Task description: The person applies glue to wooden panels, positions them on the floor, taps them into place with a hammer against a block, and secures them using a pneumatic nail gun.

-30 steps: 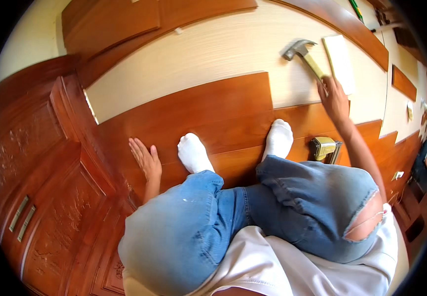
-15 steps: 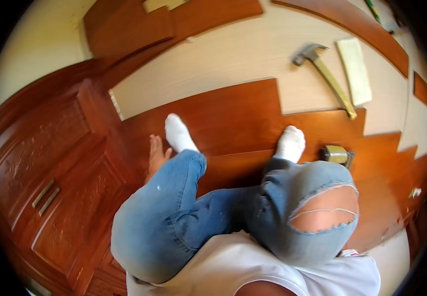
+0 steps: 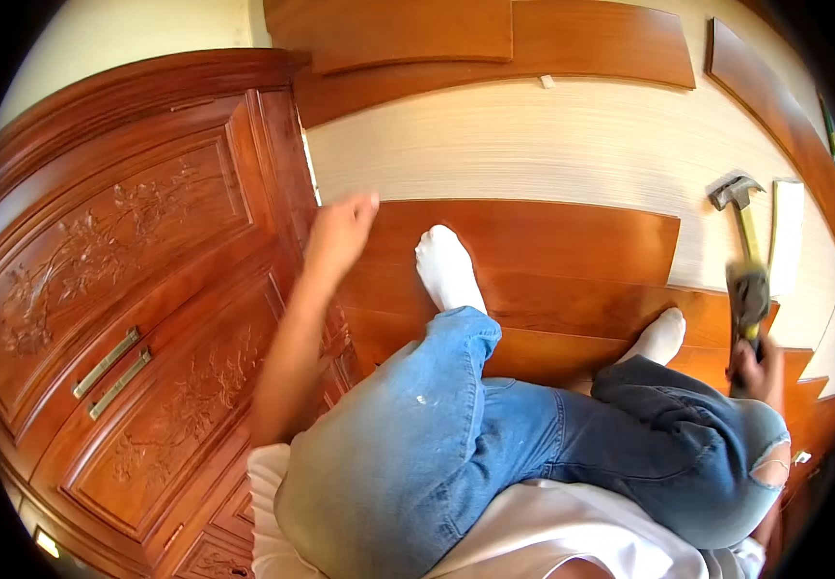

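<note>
My left hand [image 3: 343, 230] is raised above the floor beside the wooden cabinet [image 3: 273, 193], fingers curled in, with nothing visible in them. At the right, my right hand [image 3: 757, 367] is closed round the black and yellow grip of a short tool with a dark, blocky head [image 3: 750, 294]. Motion blurs this tool, so its exact kind is unclear. Just beyond its head lies a claw hammer [image 3: 743, 217] with a yellowish handle. A pale, flat strip [image 3: 787, 236] rests to the hammer's right. Reddish-brown floorboards [image 3: 543, 232] lie under my white-socked feet.
Loose boards [image 3: 591, 43] are spread along the far side on pale, ribbed underlay [image 3: 494, 145]. Another board [image 3: 774, 92] lies at the far right. The carved cabinet with metal handles borders the left side. The laid boards end in a stepped edge at the right.
My left hand has lifted off the floor beside my foot and curled its fingers. My right hand has come into view with the tool. The whole view has shifted leftward.
</note>
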The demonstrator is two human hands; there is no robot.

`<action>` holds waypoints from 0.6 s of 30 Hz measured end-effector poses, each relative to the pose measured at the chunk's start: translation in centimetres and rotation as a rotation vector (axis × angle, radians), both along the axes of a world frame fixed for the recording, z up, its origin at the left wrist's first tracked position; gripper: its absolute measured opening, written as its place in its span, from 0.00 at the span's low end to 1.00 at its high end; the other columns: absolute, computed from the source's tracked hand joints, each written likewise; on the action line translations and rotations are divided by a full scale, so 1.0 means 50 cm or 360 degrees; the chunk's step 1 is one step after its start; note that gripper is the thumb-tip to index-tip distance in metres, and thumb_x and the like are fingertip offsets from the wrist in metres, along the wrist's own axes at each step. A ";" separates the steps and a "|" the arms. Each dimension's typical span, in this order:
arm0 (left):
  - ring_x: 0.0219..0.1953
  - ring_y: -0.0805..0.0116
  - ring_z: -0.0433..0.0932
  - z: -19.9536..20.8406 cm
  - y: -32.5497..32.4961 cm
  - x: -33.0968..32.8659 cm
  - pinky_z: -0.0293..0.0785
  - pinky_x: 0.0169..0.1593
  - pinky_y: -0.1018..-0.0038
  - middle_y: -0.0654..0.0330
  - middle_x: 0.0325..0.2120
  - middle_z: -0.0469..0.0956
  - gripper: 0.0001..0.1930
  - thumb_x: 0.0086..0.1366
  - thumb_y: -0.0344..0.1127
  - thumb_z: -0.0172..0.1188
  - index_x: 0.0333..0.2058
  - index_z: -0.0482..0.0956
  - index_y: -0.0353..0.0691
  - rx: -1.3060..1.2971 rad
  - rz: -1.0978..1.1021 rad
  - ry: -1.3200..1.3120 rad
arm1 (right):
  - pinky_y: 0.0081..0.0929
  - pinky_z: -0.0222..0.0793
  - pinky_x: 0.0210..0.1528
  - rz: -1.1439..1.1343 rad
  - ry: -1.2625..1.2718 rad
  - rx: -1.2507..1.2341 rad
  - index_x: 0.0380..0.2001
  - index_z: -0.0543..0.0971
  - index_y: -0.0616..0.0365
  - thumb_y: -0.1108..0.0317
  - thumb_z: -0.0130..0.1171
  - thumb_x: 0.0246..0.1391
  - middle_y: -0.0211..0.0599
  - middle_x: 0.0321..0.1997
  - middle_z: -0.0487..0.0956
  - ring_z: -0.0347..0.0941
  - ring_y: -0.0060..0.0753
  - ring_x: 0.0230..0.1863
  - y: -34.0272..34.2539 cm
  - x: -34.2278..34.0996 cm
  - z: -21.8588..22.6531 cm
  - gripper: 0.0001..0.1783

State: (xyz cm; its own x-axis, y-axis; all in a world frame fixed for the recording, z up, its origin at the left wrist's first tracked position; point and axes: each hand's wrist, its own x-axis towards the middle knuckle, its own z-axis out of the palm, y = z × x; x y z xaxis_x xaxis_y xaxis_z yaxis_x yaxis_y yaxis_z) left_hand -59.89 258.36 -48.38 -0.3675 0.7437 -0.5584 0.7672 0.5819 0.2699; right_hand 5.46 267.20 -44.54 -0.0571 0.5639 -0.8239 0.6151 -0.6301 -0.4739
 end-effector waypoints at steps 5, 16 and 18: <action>0.55 0.60 0.82 0.030 0.305 -0.006 0.75 0.63 0.65 0.53 0.51 0.85 0.25 0.79 0.49 0.52 0.57 0.81 0.32 0.0360 -0.0118 -0.1043 | 0.18 0.69 0.25 0.0508 0.0381 -0.0023 0.51 0.75 0.68 0.49 0.62 0.65 0.29 0.23 0.75 0.73 0.18 0.22 0.273 -0.377 0.130 0.29; 0.55 0.67 0.74 0.067 0.387 -0.061 0.68 0.62 0.67 0.56 0.53 0.78 0.34 0.74 0.62 0.56 0.60 0.75 0.34 0.0342 0.0177 -0.1195 | 0.31 0.82 0.32 -0.0350 0.1695 -0.0889 0.35 0.75 0.57 0.49 0.65 0.63 0.31 0.26 0.77 0.77 0.28 0.26 0.202 -0.957 -0.064 0.21; 0.49 0.69 0.75 0.074 0.378 -0.061 0.70 0.57 0.71 0.58 0.45 0.78 0.37 0.68 0.65 0.63 0.56 0.75 0.33 0.0291 0.0259 -0.0894 | 0.33 0.84 0.35 -0.0554 0.1895 -0.1008 0.38 0.75 0.57 0.51 0.65 0.64 0.31 0.28 0.78 0.79 0.29 0.28 0.159 -1.030 -0.084 0.19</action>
